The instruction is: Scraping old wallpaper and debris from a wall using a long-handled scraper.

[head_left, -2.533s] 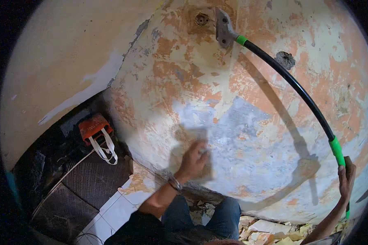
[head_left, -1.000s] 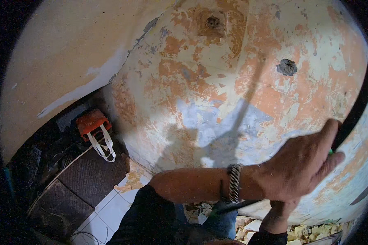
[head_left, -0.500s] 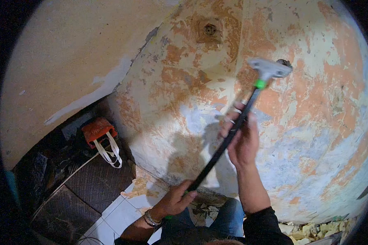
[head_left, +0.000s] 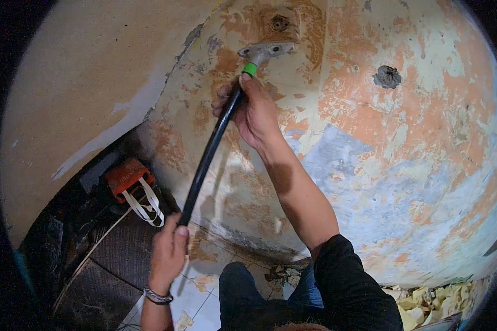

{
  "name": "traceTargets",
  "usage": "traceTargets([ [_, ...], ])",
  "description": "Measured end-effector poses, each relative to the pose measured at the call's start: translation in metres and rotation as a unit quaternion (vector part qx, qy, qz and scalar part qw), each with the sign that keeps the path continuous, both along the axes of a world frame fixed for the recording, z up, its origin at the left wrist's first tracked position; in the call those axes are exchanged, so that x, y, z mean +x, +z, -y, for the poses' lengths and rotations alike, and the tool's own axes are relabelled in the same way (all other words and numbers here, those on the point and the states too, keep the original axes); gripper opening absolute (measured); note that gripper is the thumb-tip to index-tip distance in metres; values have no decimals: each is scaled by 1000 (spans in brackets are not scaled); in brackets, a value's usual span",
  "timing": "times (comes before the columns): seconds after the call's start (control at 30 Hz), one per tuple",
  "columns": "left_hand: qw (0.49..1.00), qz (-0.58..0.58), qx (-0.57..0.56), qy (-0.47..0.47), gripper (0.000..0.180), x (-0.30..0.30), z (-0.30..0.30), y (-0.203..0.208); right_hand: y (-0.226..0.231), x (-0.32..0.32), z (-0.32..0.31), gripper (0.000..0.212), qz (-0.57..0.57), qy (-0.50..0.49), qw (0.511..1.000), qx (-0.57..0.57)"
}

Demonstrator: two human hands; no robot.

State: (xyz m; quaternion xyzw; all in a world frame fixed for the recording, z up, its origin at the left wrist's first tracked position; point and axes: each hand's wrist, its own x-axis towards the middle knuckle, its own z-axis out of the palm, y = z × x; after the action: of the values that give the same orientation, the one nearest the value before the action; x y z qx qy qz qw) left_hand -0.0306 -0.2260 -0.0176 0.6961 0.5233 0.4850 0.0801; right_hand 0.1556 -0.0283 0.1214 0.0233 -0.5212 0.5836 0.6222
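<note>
A long-handled scraper (head_left: 209, 154) slants up across the wall (head_left: 392, 182), with a black handle, a green collar and a wide grey metal head. My left hand (head_left: 170, 248) is closed round the lower end of the handle. Just below the collar, my right hand (head_left: 257, 113) grips the upper handle, thumb along it. The head lies right below an electrical socket (head_left: 279, 22); whether its edge touches the wall I cannot tell. Patches of orange, cream and bluish grey cover the wall.
An orange bag (head_left: 128, 177) with white handles sits on dark brown ribbed material (head_left: 124, 254) at the left. A rough hole (head_left: 387, 76) marks the wall to the right. Peeled scraps (head_left: 425, 306) are heaped along its foot. White floor tiles (head_left: 199, 300) show near my legs.
The scraper's head has moved left and up, from beside the hole to below the socket. My right hand has gone up the handle towards the collar; my left hand has shifted left.
</note>
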Motion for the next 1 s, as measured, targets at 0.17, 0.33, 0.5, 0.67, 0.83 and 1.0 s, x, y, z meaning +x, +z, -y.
traceTargets([
  [0.17, 995, 0, -96, -21, 31, -20, 6, 41, 8, -6, -14, 25, -7, 25, 999, -37],
  [0.33, 998, -46, -39, 14, 31, -17, 0, 51, 14, -5, -25, 26, -19, 30, 999, -29],
  [0.5, 998, -54, -38, 13, 29, -25, -8, 50, 14, -6, -32, 30, -21, 57, 998, -12],
  [0.67, 996, -76, -48, 30, 26, -26, -2, 67, 17, -4, -31, 30, -24, 65, 997, -23],
  [0.83, 992, -101, -39, 59, 26, -23, 4, 74, 19, -1, -31, 30, -25, 69, 997, -8],
  [1.0, 995, -95, -34, 16, 25, -15, 12, 79, 25, 5, -22, 27, 27, 28, 998, -45],
])
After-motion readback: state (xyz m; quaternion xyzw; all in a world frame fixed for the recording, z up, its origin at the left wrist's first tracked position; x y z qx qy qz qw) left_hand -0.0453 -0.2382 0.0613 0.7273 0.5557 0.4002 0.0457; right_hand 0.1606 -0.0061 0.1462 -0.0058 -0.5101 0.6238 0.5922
